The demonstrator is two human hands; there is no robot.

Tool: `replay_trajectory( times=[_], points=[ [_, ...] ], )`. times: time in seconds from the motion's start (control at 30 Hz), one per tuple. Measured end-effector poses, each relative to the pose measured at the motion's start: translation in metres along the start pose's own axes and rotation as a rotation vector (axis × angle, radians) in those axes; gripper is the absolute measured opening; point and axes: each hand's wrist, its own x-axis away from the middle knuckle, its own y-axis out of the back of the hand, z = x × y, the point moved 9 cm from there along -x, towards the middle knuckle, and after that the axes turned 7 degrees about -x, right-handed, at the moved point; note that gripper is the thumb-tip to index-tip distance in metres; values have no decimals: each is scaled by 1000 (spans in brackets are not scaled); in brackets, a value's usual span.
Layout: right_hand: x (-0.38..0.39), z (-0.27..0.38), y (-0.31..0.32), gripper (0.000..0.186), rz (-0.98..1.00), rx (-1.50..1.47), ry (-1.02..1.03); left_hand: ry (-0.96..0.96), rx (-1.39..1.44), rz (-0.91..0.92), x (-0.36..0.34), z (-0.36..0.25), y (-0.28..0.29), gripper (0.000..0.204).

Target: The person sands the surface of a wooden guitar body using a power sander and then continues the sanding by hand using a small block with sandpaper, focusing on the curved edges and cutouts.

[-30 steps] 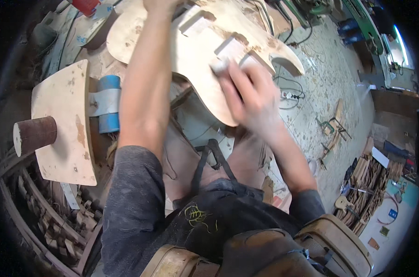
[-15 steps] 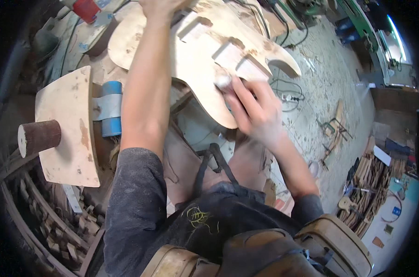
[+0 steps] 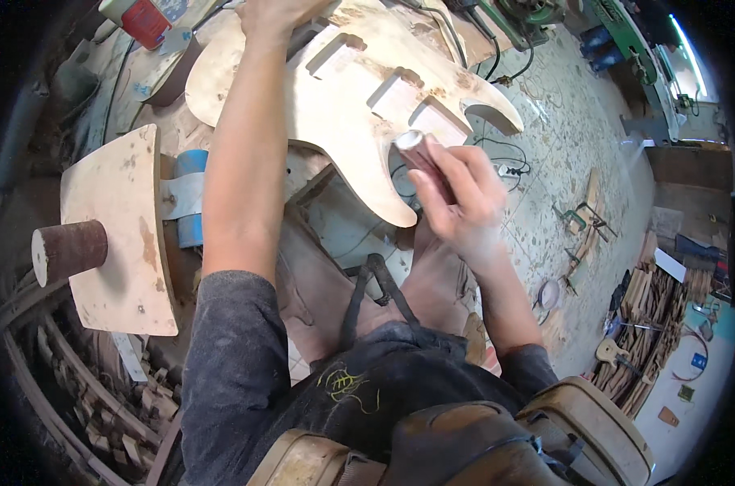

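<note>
A pale wooden electric guitar body (image 3: 335,105) with routed cavities lies at the top middle, one horn pointing toward me. My right hand (image 3: 469,198) is closed round a small sanding roll (image 3: 428,162), a reddish-brown tube with a whitish end. The roll is beside the near horn's edge; I cannot tell whether it touches the wood. At the top edge, my left hand (image 3: 278,12) lies at the body's far left part. Its fingers are mostly cut off by the picture's edge.
At left stands a curved wooden board (image 3: 116,235) with a brown sandpaper-covered cylinder (image 3: 72,253) and a blue roller (image 3: 191,198). A red-and-white container (image 3: 145,23) is at the upper left. Wood offcuts (image 3: 124,405) fill the lower left. Cables and clamps (image 3: 582,223) lie on the floor at right.
My right hand has moved slightly right with the sanding roll, whose end has shifted away from the guitar body's face. My left forearm has shifted a little left in the picture.
</note>
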Motion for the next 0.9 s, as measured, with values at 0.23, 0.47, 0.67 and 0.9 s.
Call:
replay_trajectory(
  times=[0.23,0.47,0.67,0.9],
  points=[
    [-12,8,-26,35,19,134,37,-7,-8,-1,0,0,-1,40],
    [-16,10,-30,34,-14,147,13,3,53,42,-2,4,-3,38],
    [-35,15,-30,37,18,197,53,-7,31,7,-5,-1,0,39],
    [-42,12,-29,35,9,158,73,-17,35,3,0,-6,-3,39]
  ],
)
